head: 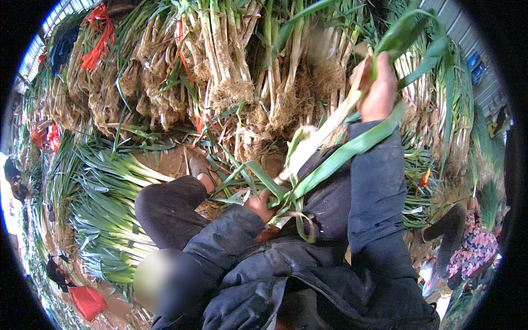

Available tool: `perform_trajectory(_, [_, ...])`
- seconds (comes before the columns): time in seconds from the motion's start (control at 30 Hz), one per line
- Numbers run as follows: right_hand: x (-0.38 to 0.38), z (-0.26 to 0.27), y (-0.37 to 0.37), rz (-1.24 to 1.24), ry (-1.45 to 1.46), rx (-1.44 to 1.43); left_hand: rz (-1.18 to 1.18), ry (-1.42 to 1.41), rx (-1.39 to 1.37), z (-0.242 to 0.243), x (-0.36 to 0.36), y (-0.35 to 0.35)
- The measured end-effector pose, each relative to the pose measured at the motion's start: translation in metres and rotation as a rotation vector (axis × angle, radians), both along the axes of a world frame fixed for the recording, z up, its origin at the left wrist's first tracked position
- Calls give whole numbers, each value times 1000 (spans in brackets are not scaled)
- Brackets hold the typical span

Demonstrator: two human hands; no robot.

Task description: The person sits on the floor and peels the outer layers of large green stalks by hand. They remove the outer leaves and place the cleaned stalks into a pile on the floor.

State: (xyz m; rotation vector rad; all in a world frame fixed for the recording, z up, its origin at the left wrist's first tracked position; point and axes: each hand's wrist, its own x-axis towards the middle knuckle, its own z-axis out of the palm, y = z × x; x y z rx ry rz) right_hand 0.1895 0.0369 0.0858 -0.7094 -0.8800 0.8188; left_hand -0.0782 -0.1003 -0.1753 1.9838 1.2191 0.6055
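Observation:
My right hand (pixel 377 93) grips a large green onion (pixel 326 134) by its upper part, and green leaves arch out above the fist. The onion's white shaft slants down to the left, with its root end over my lap. My left hand (pixel 260 206) is closed at a tangle of loose leaves just below that end. A long green leaf (pixel 354 152) runs from near the left hand across my right sleeve. Part of the left fingers is hidden by leaves.
Bundles of unpeeled onions with soil-coated roots (pixel 222 62) stand in front. A pile of cleaned onions (pixel 119 222) lies left of my bent knee. Red plastic ties (pixel 99 37) mark some bundles. At the right sits another person's leg (pixel 447 227); a red cloth-like item (pixel 87 303) lies lower left.

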Motion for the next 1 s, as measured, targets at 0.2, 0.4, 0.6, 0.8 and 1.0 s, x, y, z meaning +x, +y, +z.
perform_trajectory(0.2, [18,41,-4,55,-15,138,-248,596,235,-30,-15,27])
perform_trajectory(0.4, [-9,17,-7,113,10,73,17,2,395,120,1,36])
perform_trajectory(0.6, [-31,15,-7,173,-5,25,-27,-102,675,133,32,52])
perform_trajectory(0.8, [-27,12,-9,189,21,-14,-65,-208,751,113,38,53])
perform_trajectory(1.0, [-18,-3,-7,224,37,-79,-99,-238,801,109,30,41])
